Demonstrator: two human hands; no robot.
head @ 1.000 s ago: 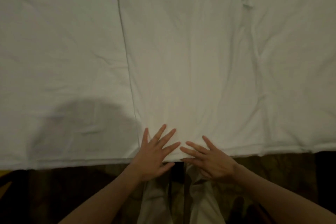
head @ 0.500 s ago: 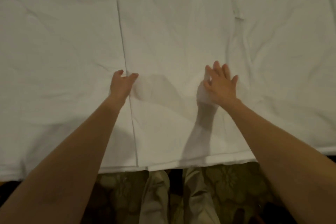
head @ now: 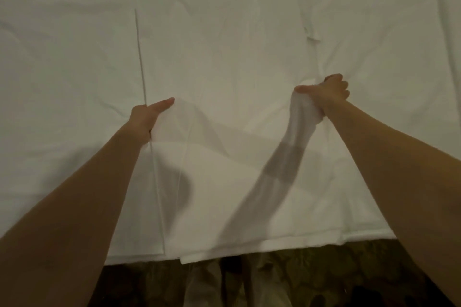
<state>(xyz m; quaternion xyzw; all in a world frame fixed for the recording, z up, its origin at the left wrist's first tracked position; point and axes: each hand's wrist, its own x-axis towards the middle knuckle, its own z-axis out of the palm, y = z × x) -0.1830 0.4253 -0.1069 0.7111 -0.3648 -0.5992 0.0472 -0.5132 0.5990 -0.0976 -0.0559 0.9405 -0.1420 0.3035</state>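
A large white sheet [head: 224, 62] lies spread over a bed and fills most of the head view. Its folded top layer has a straight left edge [head: 139, 57] running away from me. My left hand [head: 147, 114] pinches that edge about halfway up, thumb on top of the cloth. My right hand [head: 329, 95] grips a bunched fold of the same layer and holds it raised off the bed, so cloth hangs down from the fist. Both forearms reach in from the bottom corners.
The sheet's near hem [head: 224, 254] runs along the bed's front edge. Below it are a dark patterned floor [head: 299, 281] and my light trousers [head: 207, 286]. A small tag or crease [head: 311, 37] sits on the sheet far right.
Both hands left the near hem, reached further up the sheet and closed on the top layer. The right hand has lifted its bunch of cloth.
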